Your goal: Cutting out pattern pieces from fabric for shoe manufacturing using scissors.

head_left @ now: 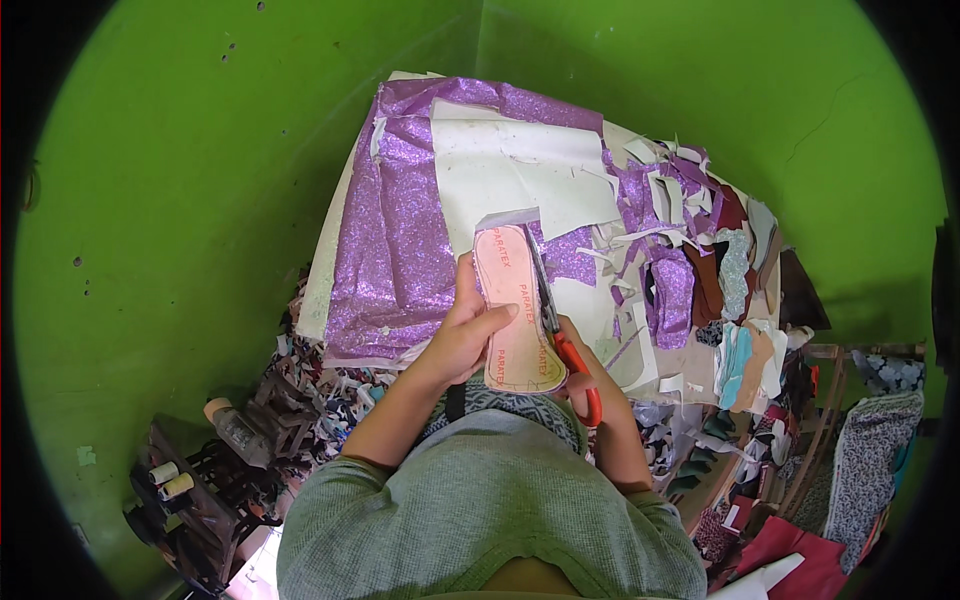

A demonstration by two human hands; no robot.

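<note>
My left hand [462,328] grips a pink sole-shaped board [512,350] with red print, its thumb pressed flat on the face. A dark outline runs around the board's edge. Behind its top end shows a strip of greyish material [512,216]. My right hand [582,385] is closed around scissors with orange-red handles [572,357]. Their blades [541,275] point away from me, along the board's right edge. Just beyond both hands lies glittery purple sheet material [395,240], with a large white piece [525,170] over it.
A worktable [318,290] carries the sheets. Purple and white offcuts [670,200] and teal, brown and tan pieces [735,365] crowd its right side. Scraps [325,400] heap below. Thread spools [175,485] and a plastic bottle [238,430] stand at lower left. Green walls [200,150] enclose the corner.
</note>
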